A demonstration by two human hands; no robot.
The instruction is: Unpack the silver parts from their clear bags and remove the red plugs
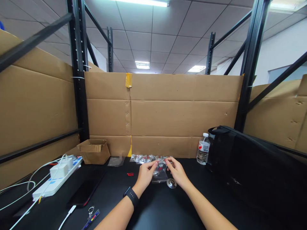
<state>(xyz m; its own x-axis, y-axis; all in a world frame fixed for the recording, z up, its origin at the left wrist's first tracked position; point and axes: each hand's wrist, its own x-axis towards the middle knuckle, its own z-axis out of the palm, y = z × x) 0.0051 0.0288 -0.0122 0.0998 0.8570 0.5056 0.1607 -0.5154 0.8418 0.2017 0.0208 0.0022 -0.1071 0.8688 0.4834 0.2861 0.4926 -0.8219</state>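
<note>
Near the back of the black table, my left hand (145,175) and my right hand (177,173) are closed, thumb against fingers, at the two upper sides of a small clear plastic bag (159,179). Something shiny shows in or behind the bag; I cannot make out which. Just below my right fingers lies a round, shiny metal disc (171,183). Behind my hands is a row of clear packets (142,158) with shiny round pieces in them. To the left of my left hand lies a small red bundle (130,174), like a cord.
At left are a small open cardboard box (94,151), a flat clear bag (116,161), a white power strip (51,186) with cables, a dark phone (85,191) and a keyring (91,218). A water bottle (203,149) and a large black bag (249,172) stand at right.
</note>
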